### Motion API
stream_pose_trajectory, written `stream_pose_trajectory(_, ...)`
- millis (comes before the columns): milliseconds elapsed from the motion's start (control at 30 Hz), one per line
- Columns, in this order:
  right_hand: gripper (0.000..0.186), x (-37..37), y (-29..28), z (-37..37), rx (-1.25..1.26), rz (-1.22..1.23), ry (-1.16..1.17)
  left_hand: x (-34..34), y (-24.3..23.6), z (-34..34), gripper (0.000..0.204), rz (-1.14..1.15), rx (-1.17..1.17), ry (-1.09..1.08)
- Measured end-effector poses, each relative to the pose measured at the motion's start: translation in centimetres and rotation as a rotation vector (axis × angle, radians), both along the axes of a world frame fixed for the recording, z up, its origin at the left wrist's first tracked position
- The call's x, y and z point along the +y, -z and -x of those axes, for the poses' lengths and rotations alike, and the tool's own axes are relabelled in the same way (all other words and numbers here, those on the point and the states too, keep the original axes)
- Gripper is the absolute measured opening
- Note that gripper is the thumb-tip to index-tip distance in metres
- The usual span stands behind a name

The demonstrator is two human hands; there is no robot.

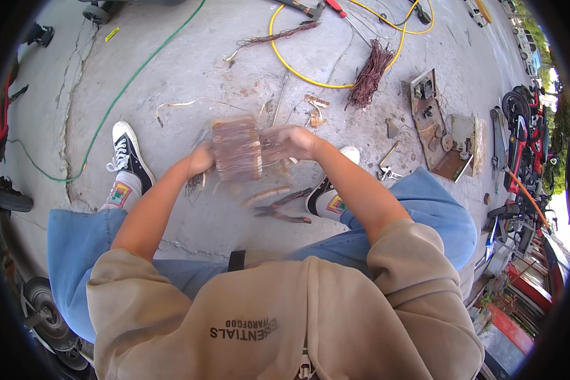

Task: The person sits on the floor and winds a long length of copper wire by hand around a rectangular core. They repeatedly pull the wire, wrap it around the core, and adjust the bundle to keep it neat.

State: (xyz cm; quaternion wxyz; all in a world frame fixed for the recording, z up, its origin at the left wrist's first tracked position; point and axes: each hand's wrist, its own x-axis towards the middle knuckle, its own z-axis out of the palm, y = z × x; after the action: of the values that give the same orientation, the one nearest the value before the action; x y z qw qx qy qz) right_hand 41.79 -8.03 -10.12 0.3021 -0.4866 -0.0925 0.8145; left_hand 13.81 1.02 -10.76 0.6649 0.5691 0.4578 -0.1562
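Note:
Between my two hands is a block-shaped coil of reddish-brown wire (pixel 237 149), blurred by motion, with paler strips along its edges. At its left end my left hand (pixel 201 158) is closed on the coil, and a few loose dark strands hang below that hand. My right hand (pixel 290 143) reaches the coil's right end; its fingers are smeared and their grip is unclear. On the concrete beneath, pliers (pixel 284 206) with dark and red handles lie beside my right shoe. A thin loose wire (pixel 199 100) trails beyond the coil.
Farther off lie a bundle of brown wire (pixel 370 75), a yellow hose (pixel 297 75), a hammer (pixel 310 10) and a red-handled screwdriver (pixel 348 19). A green cord (pixel 128 76) crosses at left. An opened metal casing (pixel 429 123) sits at right. Wheels and machines line both sides.

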Motion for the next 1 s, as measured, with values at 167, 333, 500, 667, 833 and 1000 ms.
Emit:
stream_pose_trajectory(167, 0.047, 0.3, -0.1, 1.1, 0.031, 0.079, 0.022, 0.6, -1.4, 0.8, 0.037, 0.262, -0.074, -0.183)
stream_pose_trajectory(333, 0.028, 0.7, 0.0, 2.0, -0.185, -0.068, -0.207, 0.4, 0.0, 2.2, 0.037, 0.098, -0.073, -0.203)
stream_pose_trajectory(500, 0.020, 0.9, -3.0, -4.6, -0.469, -0.098, -0.241, 4.6, 0.0, 6.7, 0.037, -0.212, 0.152, -0.467)
stream_pose_trajectory(667, 0.026, 1.1, -7.2, -10.8, -1.228, -0.128, -0.097, 4.9, -5.0, 5.9, 0.031, -0.404, 0.048, -0.473)
stream_pose_trajectory(833, 0.026, 1.8, -16.7, -13.6, -1.433, -0.607, 0.279, 3.1, -7.4, 0.7, 0.038, -0.749, -0.137, -0.337)
stream_pose_trajectory(1000, 0.024, 1.8, -24.1, -3.1, -1.570, -1.135, 0.135, 1.0, -12.2, -4.2, 0.046, -0.887, -0.206, -0.107)
